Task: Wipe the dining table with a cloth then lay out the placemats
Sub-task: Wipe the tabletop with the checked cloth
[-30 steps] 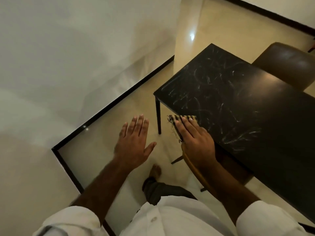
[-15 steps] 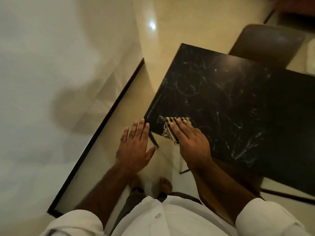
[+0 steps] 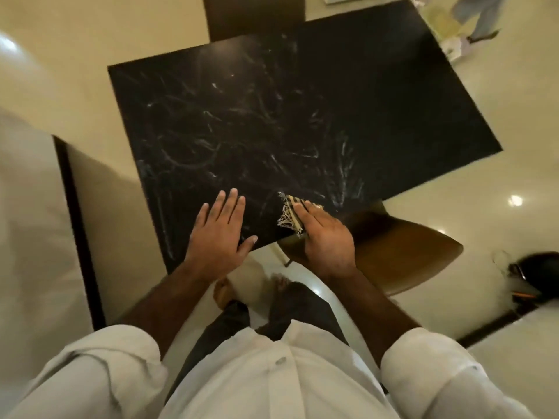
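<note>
Right hand (image 3: 328,240) lies flat, fingers straight, pressing the fringed striped cloth (image 3: 290,214) onto the black desk (image 3: 272,116) close to its near edge. Left hand (image 3: 219,234) is spread wide just beside it and holds nothing; I cannot tell whether it touches the top. Pale streaks cover much of the surface, so I judge the wiping far from done. I would press evenly and sweep in long overlapping strokes toward the far corners, keeping the fringe from bunching and my arm clear of the brown chair (image 3: 402,255). I can make out no placemats.
</note>
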{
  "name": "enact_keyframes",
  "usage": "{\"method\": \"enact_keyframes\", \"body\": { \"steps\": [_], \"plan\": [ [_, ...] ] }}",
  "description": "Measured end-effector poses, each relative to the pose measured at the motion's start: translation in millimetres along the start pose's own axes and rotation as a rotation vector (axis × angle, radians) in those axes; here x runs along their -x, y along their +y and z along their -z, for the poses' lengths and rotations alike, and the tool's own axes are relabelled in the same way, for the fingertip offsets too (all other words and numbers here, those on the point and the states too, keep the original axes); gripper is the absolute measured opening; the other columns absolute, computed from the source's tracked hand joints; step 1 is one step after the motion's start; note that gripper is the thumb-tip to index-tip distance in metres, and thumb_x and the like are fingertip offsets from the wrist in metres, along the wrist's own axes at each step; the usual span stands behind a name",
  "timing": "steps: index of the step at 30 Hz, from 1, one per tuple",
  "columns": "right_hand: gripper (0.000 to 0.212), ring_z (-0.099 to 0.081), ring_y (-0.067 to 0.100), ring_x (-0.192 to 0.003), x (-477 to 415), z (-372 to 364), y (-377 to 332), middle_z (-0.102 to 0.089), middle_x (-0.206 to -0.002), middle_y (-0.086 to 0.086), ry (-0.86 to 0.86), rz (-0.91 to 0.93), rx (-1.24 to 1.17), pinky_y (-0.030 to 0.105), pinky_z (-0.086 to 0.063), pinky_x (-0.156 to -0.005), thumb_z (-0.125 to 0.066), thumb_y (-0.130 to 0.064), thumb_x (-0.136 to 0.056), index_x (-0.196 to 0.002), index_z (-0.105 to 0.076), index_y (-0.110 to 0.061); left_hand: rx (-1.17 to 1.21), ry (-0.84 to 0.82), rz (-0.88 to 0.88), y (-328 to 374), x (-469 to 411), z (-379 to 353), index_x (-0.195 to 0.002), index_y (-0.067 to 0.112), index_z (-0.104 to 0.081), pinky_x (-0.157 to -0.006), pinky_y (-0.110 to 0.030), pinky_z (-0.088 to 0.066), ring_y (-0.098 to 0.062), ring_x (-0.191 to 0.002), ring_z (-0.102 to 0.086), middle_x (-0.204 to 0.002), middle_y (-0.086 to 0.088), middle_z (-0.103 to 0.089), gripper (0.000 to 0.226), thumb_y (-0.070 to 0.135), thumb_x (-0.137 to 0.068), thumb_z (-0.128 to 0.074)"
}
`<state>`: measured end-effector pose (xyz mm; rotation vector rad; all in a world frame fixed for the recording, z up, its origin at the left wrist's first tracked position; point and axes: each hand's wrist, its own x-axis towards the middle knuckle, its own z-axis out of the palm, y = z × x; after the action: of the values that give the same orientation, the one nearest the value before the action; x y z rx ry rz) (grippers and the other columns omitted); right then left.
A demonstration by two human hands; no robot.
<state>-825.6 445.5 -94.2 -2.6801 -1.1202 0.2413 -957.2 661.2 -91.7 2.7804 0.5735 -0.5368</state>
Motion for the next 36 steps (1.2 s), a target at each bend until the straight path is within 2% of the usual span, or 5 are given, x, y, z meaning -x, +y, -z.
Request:
{"method": "enact_keyframes", "body": {
  "steps": [11,17,23,27,36],
  "plan": [
    [0.065,-0.042,0.031,-0.16,-80,-16,111,-0.049,-0.17,0.005,-0.014,-0.366,0.057,0.055,-0.041,-0.128,-0.064,-0.019,-0.107,-0.168,-0.044,-0.027,0.0,-0.164,0.007,32,-120,-14,-0.175,0.03,0.001,-0.133,-0.068,-0.012,-0.034,-0.169,0.011,-0.184,-0.005,0.014,0.103,0.069,-0.101,-0.059],
    [0.086,-0.006,0.037,-0.171,-70,-63,110,-0.015,-0.184,0.009,-0.174,-0.28,0.032,0.063,-0.016,-0.134,-0.041,-0.072,-0.106,-0.176,-0.021,-0.025,0.038,-0.228,0.093,29,-142,-27,-0.174,0.041,0.002,-0.129,-0.077,-0.013,-0.037,-0.169,0.015,-0.182,0.001,0.022,0.114,0.073,-0.092,-0.071],
    [0.101,0.014,0.039,-0.17,-71,-83,94,0.01,-0.186,0.006,-0.142,-0.353,0.01,0.06,-0.003,-0.134,-0.028,-0.087,-0.102,-0.178,0.001,-0.026,0.03,-0.309,0.107,31,-155,-22,-0.172,0.045,0.009,-0.126,-0.081,-0.014,-0.04,-0.167,0.02,-0.179,0.002,0.03,0.121,0.073,-0.089,-0.075],
    [0.099,0.019,0.035,-0.169,-35,-85,88,0.016,-0.185,-0.003,-0.224,-0.238,0.003,0.062,-0.006,-0.136,-0.028,-0.089,-0.101,-0.177,0.004,-0.035,0.019,-0.3,0.103,29,-159,-28,-0.172,0.045,0.01,-0.125,-0.082,-0.016,-0.041,-0.167,0.02,-0.179,0.002,0.031,0.122,0.074,-0.089,-0.074],
    [0.101,0.01,0.045,-0.169,-108,-75,142,0.009,-0.186,0.004,-0.127,-0.468,0.004,0.072,-0.012,-0.132,-0.024,-0.092,-0.099,-0.177,0.002,-0.034,0.024,-0.288,0.097,30,-160,-26,-0.173,0.044,0.008,-0.124,-0.083,-0.016,-0.041,-0.167,0.02,-0.179,0.002,0.031,0.121,0.071,-0.089,-0.075]
  ]
}}
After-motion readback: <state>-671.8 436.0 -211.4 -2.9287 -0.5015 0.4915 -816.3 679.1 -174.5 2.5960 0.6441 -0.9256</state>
